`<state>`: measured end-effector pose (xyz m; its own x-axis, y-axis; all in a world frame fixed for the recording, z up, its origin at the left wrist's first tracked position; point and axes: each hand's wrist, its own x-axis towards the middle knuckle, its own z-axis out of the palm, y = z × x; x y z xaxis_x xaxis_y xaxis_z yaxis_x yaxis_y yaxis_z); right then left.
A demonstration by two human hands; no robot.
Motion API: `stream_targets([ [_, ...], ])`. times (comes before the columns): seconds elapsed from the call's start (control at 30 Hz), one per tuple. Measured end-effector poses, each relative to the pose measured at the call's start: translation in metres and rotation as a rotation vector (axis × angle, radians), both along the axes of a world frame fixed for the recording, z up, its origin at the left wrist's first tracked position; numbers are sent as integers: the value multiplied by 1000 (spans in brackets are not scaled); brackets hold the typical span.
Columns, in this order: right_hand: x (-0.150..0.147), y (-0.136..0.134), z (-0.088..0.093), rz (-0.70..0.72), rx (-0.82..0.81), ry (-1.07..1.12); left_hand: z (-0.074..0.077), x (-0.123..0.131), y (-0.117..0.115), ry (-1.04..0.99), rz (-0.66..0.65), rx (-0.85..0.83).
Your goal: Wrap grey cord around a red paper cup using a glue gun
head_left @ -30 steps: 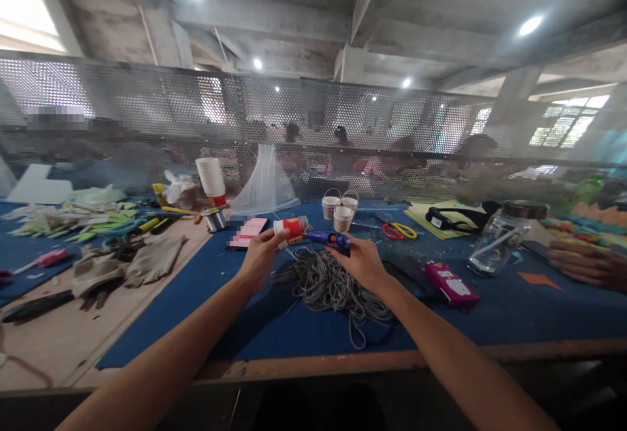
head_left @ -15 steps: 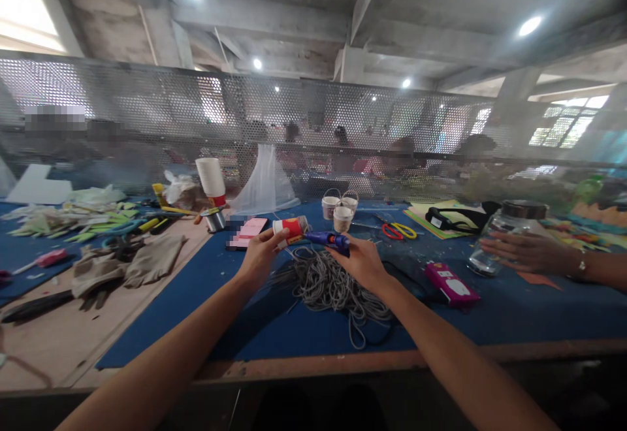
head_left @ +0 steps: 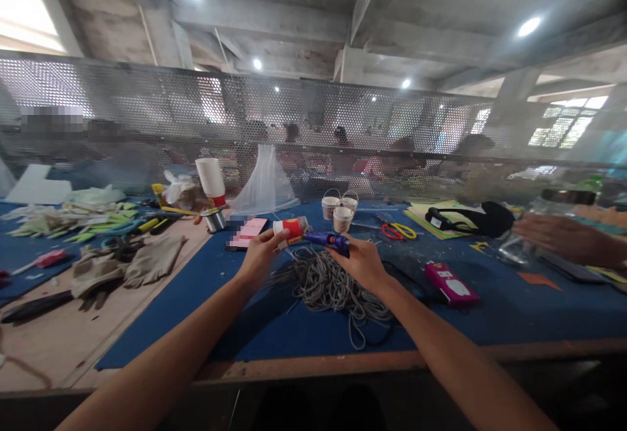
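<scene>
My left hand (head_left: 260, 255) is closed around a red and white paper cup (head_left: 289, 230), tipped on its side with its far end to the right. Grey cord shows at that end of the cup. In my right hand (head_left: 361, 261) is a blue glue gun (head_left: 329, 240), its nozzle pointing left and close to the cup. Whether the nozzle touches it I cannot tell. Beneath both hands a loose heap of grey cord (head_left: 337, 287) lies on the blue mat. Behind them stand three small cups with looped handles (head_left: 341, 219).
Red and yellow scissors (head_left: 399, 231) and a magenta box (head_left: 450, 284) lie to the right. Another person's hand (head_left: 563, 235) holds a glass jar (head_left: 514, 248) there. Stacked paper cups (head_left: 210, 179), a wire spool (head_left: 214, 220) and work gloves (head_left: 154, 261) are on the left.
The other person's hand has moved the glass jar to the right, uncovering a dark flat object. My own hands, the cup and the glue gun have barely moved.
</scene>
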<state>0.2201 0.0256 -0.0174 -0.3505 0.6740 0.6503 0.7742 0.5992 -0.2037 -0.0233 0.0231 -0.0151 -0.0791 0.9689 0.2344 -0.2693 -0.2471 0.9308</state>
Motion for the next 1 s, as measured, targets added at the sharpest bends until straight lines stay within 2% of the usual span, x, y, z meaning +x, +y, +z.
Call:
stream_targets([
  [0.13, 0, -1, 2, 18, 3, 19, -1, 1, 0, -2, -23, 7],
  [0.33, 1, -2, 2, 21, -8, 38, -1, 2, 0, 64, 24, -26],
  [0.57, 1, -2, 1, 5, 19, 53, -6, 0, 4, 69, -6, -15],
  [0.77, 1, -1, 0, -6, 25, 49, -5, 1, 4, 98, 55, -36],
  [1.0, 1, -2, 2, -27, 30, 21, -3, 3, 0, 111, 32, 25],
])
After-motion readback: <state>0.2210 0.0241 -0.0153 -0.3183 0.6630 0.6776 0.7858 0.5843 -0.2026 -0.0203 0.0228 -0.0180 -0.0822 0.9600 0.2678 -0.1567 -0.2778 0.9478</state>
